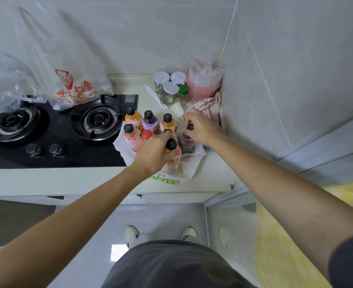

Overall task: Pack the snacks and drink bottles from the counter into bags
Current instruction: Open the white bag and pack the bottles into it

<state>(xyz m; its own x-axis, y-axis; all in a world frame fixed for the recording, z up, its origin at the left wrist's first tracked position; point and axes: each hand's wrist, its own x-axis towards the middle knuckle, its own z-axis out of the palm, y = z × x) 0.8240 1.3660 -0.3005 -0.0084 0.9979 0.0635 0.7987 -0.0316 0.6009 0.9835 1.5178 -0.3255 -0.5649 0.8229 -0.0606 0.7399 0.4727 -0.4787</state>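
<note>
Loading drink bottles into a white bag spread open on the counter. The left hand reaches in from below with the forearm extended and the palm turned down; its fingers are clamped around the neck of a pink bottle, whose black cap protrudes just beside the thumb. The right hand, wrist slightly flexed, curls its fingers closed about the cap of a purple bottle that hangs directly beneath the fingertips, inside the bag's far edge. Further bottles stand beyond the left knuckles: two orange, one purple, one pink and a red-capped one. The step in hand appears to be seating both held bottles upright in the bag. The next move likely calls for releasing each without toppling its neighbours, then reaching past the fingertips for the remaining bottles.
</note>
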